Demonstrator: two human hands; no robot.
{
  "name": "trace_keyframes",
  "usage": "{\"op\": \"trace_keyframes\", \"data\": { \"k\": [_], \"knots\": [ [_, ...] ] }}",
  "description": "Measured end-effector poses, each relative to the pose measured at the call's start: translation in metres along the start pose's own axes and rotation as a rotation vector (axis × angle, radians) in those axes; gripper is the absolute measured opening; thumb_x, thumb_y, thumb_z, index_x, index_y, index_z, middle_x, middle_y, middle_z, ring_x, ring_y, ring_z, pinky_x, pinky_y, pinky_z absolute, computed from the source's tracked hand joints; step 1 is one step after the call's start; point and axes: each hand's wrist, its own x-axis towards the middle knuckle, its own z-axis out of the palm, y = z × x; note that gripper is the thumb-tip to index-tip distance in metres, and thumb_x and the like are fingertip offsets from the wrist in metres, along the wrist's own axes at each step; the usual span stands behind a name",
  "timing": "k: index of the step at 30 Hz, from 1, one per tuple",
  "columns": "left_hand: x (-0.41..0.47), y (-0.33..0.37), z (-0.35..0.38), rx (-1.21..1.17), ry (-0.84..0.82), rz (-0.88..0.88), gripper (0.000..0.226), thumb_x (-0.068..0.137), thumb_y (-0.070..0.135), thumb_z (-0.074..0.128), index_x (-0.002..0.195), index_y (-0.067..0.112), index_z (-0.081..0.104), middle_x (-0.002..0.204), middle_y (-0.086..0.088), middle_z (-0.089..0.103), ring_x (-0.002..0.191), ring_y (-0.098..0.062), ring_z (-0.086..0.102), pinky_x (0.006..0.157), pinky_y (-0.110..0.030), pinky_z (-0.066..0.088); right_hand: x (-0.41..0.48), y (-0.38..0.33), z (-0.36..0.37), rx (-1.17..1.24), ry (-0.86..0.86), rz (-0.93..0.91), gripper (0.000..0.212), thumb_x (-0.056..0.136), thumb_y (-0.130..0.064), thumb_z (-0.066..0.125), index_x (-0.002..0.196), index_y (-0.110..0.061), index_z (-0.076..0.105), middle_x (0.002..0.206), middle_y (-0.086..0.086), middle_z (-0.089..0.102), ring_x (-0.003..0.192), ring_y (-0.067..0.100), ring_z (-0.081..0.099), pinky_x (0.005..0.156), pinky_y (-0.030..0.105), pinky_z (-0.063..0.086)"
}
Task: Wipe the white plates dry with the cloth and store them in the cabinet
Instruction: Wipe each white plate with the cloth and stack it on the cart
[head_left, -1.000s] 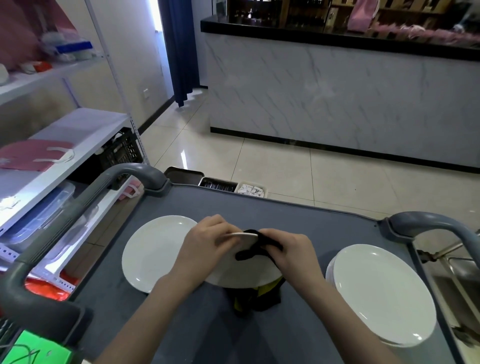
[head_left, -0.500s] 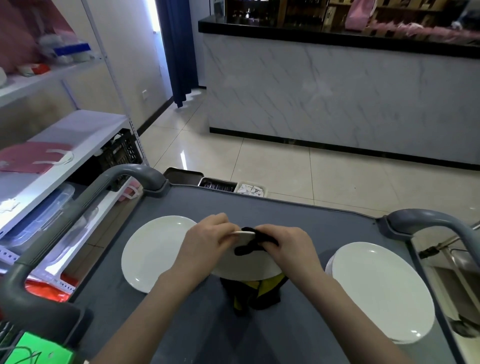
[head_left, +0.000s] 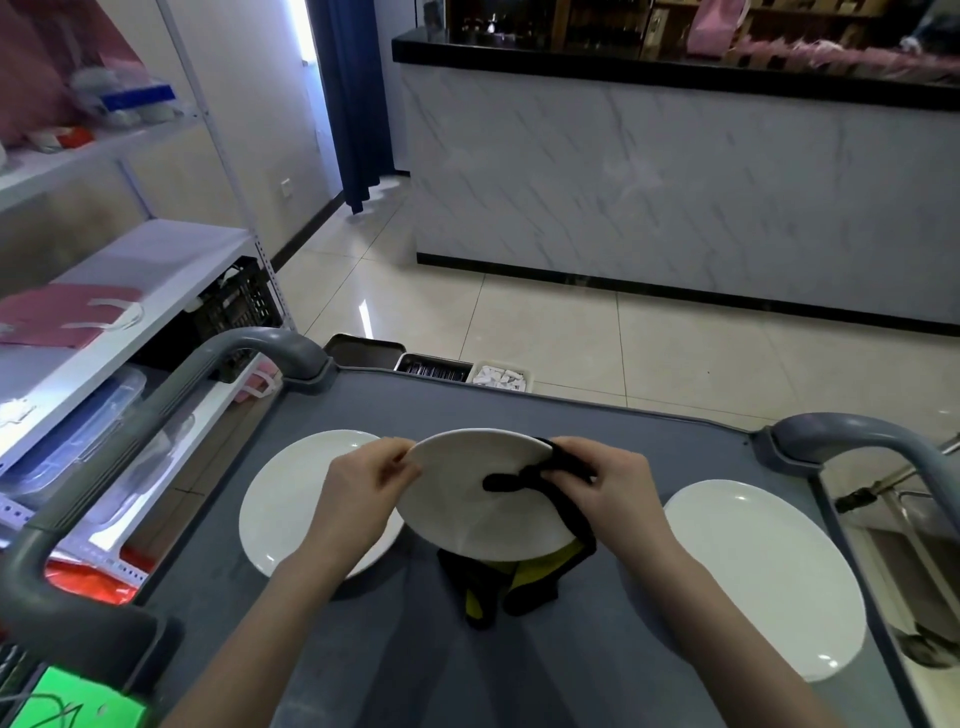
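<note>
The left hand (head_left: 363, 488) pinches the left rim of a white plate (head_left: 467, 509) held tilted above the grey table (head_left: 597, 675). The right hand (head_left: 618, 488) grips the black cloth (head_left: 519, 480) over its right rim. A second plate (head_left: 280, 509) lies just left of it and a third plate (head_left: 763, 577) lies to its right, with bare table below it.

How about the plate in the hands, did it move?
Yes. The held plate tipped up: its top rim now reaches level with the far rim of the left plate on the cart.

Grey cart top (head_left: 597, 421), white left plate (head_left: 291, 499) flat on it, white right plate (head_left: 769, 577) well apart
</note>
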Motion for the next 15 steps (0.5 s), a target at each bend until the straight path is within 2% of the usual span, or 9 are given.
{"op": "trace_keyframes", "data": {
  "k": [3,8,10,12,15],
  "knots": [
    [0.003,0.014,-0.003,0.130,0.016,0.197,0.012,0.089,0.008,0.069,0.090,0.019,0.072,0.080,0.010,0.064,0.075,-0.011,0.058,0.069,-0.033,0.047,-0.004,-0.007,0.006,-0.084,0.013,-0.076,0.025,0.080,-0.012,0.073,0.101,-0.024,0.074,0.090,-0.011,0.074,0.084,0.010,0.068,0.076,0.031,0.053],
    [0.002,0.047,0.013,0.292,-0.059,0.446,0.004,0.083,0.013,0.075,0.086,0.016,0.076,0.077,0.003,0.066,0.074,-0.022,0.060,0.061,-0.040,0.050,-0.010,-0.019,0.028,-0.299,-0.059,-0.171,0.024,0.085,-0.019,0.066,0.106,-0.031,0.070,0.095,-0.008,0.074,0.088,0.021,0.068,0.072,0.039,0.052],
    [0.001,0.046,0.013,0.191,-0.060,0.369,0.005,0.082,0.018,0.077,0.087,0.020,0.076,0.081,0.010,0.069,0.079,-0.015,0.062,0.069,-0.035,0.050,-0.013,-0.015,0.028,-0.214,-0.041,-0.150,0.025,0.084,-0.015,0.066,0.105,-0.029,0.072,0.096,-0.008,0.074,0.090,0.019,0.069,0.075,0.038,0.053],
    [0.000,0.032,0.006,0.095,-0.080,0.235,0.014,0.083,0.018,0.076,0.092,0.028,0.073,0.086,0.019,0.070,0.084,-0.001,0.061,0.075,-0.019,0.046,-0.016,-0.008,0.021,-0.103,0.019,-0.128,0.027,0.082,-0.009,0.070,0.103,-0.026,0.073,0.095,-0.012,0.074,0.089,0.011,0.070,0.078,0.031,0.053],
    [-0.006,0.007,-0.004,-0.024,-0.143,0.021,0.023,0.087,0.015,0.073,0.084,0.037,0.067,0.077,0.020,0.067,0.074,0.001,0.061,0.066,-0.010,0.041,-0.016,0.000,0.006,0.087,0.069,-0.032,0.029,0.079,-0.004,0.072,0.098,-0.026,0.075,0.091,-0.022,0.072,0.088,-0.003,0.067,0.078,0.013,0.048]
  ]
}}
